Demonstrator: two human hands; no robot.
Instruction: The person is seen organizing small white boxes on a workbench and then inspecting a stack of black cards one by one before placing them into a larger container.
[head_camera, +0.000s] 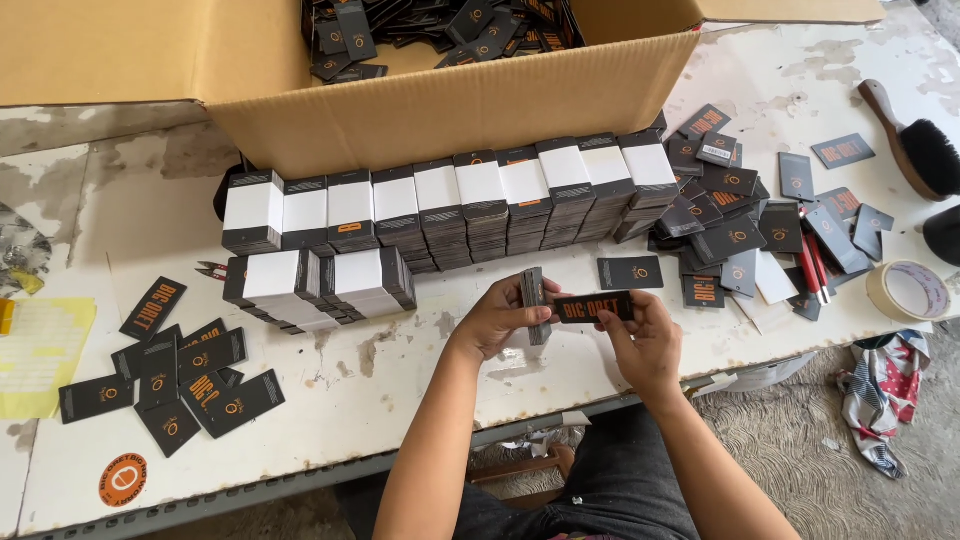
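Two hands meet: left hand (497, 318) grips card stack (534, 300), right hand (645, 345) pinches one card (594, 306).

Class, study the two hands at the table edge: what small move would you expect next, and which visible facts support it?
Probably the right hand lays its single black tag onto the small stack of tags that the left hand holds upright. The tag is held flat right beside that stack, and the banded bundles in rows behind suggest loose tags get gathered into stacks.
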